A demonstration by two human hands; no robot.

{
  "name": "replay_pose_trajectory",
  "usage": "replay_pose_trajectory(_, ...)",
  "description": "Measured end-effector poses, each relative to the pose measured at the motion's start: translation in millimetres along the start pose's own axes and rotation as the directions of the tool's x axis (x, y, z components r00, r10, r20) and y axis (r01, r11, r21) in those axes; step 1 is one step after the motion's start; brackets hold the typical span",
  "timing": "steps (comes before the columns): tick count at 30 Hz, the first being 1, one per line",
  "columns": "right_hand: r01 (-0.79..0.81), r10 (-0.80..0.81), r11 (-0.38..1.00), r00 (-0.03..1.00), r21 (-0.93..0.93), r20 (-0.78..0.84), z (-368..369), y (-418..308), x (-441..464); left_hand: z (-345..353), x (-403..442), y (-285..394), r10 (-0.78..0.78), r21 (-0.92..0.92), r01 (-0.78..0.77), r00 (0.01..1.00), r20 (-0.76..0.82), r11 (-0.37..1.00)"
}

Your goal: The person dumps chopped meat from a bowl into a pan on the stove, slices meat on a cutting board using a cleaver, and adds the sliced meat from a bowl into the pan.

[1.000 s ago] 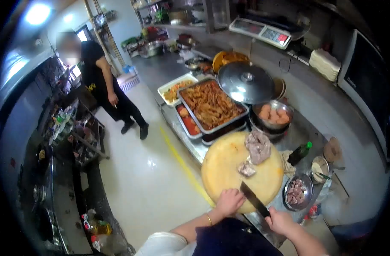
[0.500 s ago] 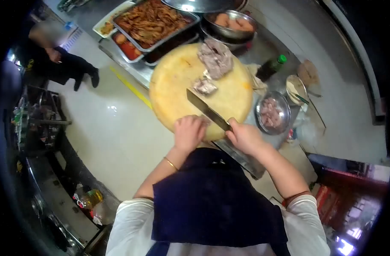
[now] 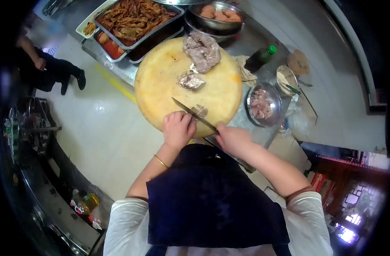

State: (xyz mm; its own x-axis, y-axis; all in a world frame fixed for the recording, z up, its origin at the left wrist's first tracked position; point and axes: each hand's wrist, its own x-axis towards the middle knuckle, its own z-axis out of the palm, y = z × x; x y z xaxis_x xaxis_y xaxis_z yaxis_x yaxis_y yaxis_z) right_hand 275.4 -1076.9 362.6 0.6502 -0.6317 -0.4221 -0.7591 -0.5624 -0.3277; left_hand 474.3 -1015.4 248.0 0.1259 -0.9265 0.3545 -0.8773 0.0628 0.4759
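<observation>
While the round yellow cutting board (image 3: 154,81) spans the space ahead of the person, both hands are at its near edge. A large lump of meat (image 3: 202,53) rests at the board's far side, well apart from the fingers. The knife (image 3: 188,109) slants over the near part, its long axis running from the handle forward and leftward to the tip. The right hand (image 3: 234,139) is curled firmly around that handle, by the board's near-right edge. The left hand (image 3: 178,128) lies on the near-left side of the blade, fingers bent and drawn together, pinning down a small piece of meat (image 3: 194,122) that they mostly hide; whether skin meets steel, I cannot tell. That piece sits at the left fingertips, just beside the blade, so the left hand is the nearer of the 2. A few thin slices (image 3: 200,110) lie beyond the blade, on its far-right side, touched by neither hand.
</observation>
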Motion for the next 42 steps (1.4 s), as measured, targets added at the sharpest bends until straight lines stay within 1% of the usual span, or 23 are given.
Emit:
replay_pose_trajectory(3, 0.052, -0.048, 0.998, 0.996, 0.046, -0.081, 10.8, -5.6, 21.5, -1.7, -4.8, -1.0, -0.012, -0.028, 0.012, 1.000, 0.001, 1.000)
replay_pose_trajectory(6, 0.069, -0.064, 0.997, 0.989, 0.028, -0.134, -5.4, -1.6, 26.0, -14.1, -6.7, 2.6, -0.006, -0.034, 0.006, 1.000, 0.011, 0.999)
replay_pose_trajectory(7, 0.063, -0.060, 0.998, 0.989, 0.020, -0.133, -11.2, -5.4, 13.7, -11.8, -10.5, 1.9, -0.024, -0.048, 0.023, 0.999, -0.029, 0.999)
replay_pose_trajectory(9, 0.019, -0.018, 1.000, 0.996, 0.008, -0.091, -26.8, -19.7, -4.7, -12.6, -13.8, -0.5, -0.032, -0.027, 0.032, 0.999, -0.009, 0.999)
replay_pose_trajectory(10, 0.018, -0.018, 1.000, 0.996, 0.007, -0.084, -20.0, -22.0, 0.7, -11.6, -16.8, -0.4, -0.041, -0.015, 0.041, 0.999, 0.006, 0.999)
replay_pose_trajectory(11, 0.015, -0.014, 1.000, 0.997, 0.014, -0.077, -6.8, -24.7, 8.8, -7.9, -15.3, -0.4, -0.004, -0.014, 0.003, 0.999, -0.052, 1.000)
replay_pose_trajectory(15, 0.052, -0.049, 0.998, 0.990, 0.024, -0.130, 15.1, -32.2, 42.4, -9.2, -14.6, -3.2, -0.031, -0.035, 0.030, 0.999, -0.018, 0.999)
replay_pose_trajectory(18, 0.078, -0.072, 0.996, 0.988, 0.036, -0.140, 4.1, -30.6, 41.6, -6.8, -16.9, -3.7, -0.024, -0.051, 0.020, 0.997, -0.076, 0.998)
replay_pose_trajectory(21, 0.068, -0.062, 0.996, 0.993, 0.050, -0.102, -17.8, -35.2, 22.9, -10.5, -22.0, -4.3, -0.075, -0.067, 0.073, 0.997, -0.035, 0.995)
replay_pose_trajectory(22, 0.053, -0.047, 0.997, 0.995, 0.059, -0.089, -19.9, -36.6, 18.2, -12.0, -22.1, -3.6, -0.062, -0.073, 0.058, 0.997, -0.051, 0.996)
replay_pose_trajectory(25, 0.068, -0.062, 0.996, 0.994, 0.057, -0.094, 16.9, -32.7, 35.1, -13.2, -19.5, -1.8, -0.002, -0.083, -0.003, 0.998, -0.062, 0.997)
replay_pose_trajectory(28, 0.057, -0.046, 0.984, 0.996, 0.167, -0.071, 15.4, -23.1, 49.3, -13.4, -17.9, -4.0, 0.013, -0.073, -0.015, 1.000, -0.020, 0.997)
replay_pose_trajectory(29, 0.068, -0.036, 0.968, 0.991, 0.243, -0.133, 15.8, -15.9, 46.2, -14.6, -15.3, -5.0, 0.004, -0.083, -0.004, 1.000, 0.003, 0.997)
replay_pose_trajectory(30, 0.085, -0.027, 0.946, 0.983, 0.314, -0.184, 19.8, -2.8, 33.7, -15.4, -14.2, -6.5, -0.015, -0.094, 0.017, 1.000, 0.027, 0.995)
replay_pose_trajectory(31, 0.107, -0.020, 0.919, 0.974, 0.379, -0.228, 25.8, 12.4, 19.7, -14.8, -13.9, -10.7, -0.052, -0.149, 0.057, 0.998, 0.037, 0.987)
replay_pose_trajectory(33, 0.085, 0.106, 0.768, 0.960, 0.635, -0.258, 45.4, 47.5, -15.8, -14.1, -1.3, -9.5, -0.119, -0.154, 0.116, 0.993, -0.011, 0.981)
replay_pose_trajectory(34, -0.194, 0.266, 0.523, 0.962, 0.830, 0.057, 34.0, 53.2, -35.5, -13.0, 4.3, -7.8, -0.152, -0.155, 0.147, 0.988, -0.025, 0.977)
replay_pose_trajectory(35, -0.217, 0.325, 0.333, 0.940, 0.918, 0.104, 52.0, 73.2, -46.4, -9.8, 12.2, -6.2, -0.154, -0.196, 0.152, 0.988, 0.002, 0.969)
replay_pose_trajectory(36, -0.219, 0.375, 0.214, 0.919, 0.952, 0.127, 60.1, 82.8, -54.2, -5.4, 21.1, -3.9, -0.108, -0.240, 0.102, 0.994, -0.010, 0.965)
replay_pose_trajectory(38, -0.273, 0.387, 0.046, 0.892, 0.961, 0.235, 62.8, 87.9, -58.7, 5.1, 31.5, 3.3, -0.021, -0.325, 0.009, 0.999, -0.033, 0.946)
replay_pose_trajectory(39, -0.317, 0.351, 0.063, 0.895, 0.946, 0.276, 69.4, 86.3, -55.6, 11.9, 28.7, 5.8, -0.047, -0.291, 0.050, 0.999, 0.017, 0.955)
replay_pose_trajectory(41, -0.397, 0.289, 0.089, 0.888, 0.914, 0.357, 90.7, 72.5, -41.2, 16.1, 27.6, 9.9, -0.123, -0.284, 0.134, 0.991, 0.057, 0.949)
replay_pose_trajectory(42, -0.385, 0.217, 0.171, 0.913, 0.907, 0.346, 98.6, 59.8, -31.0, 18.8, 27.0, 13.3, -0.154, -0.280, 0.170, 0.985, 0.080, 0.945)
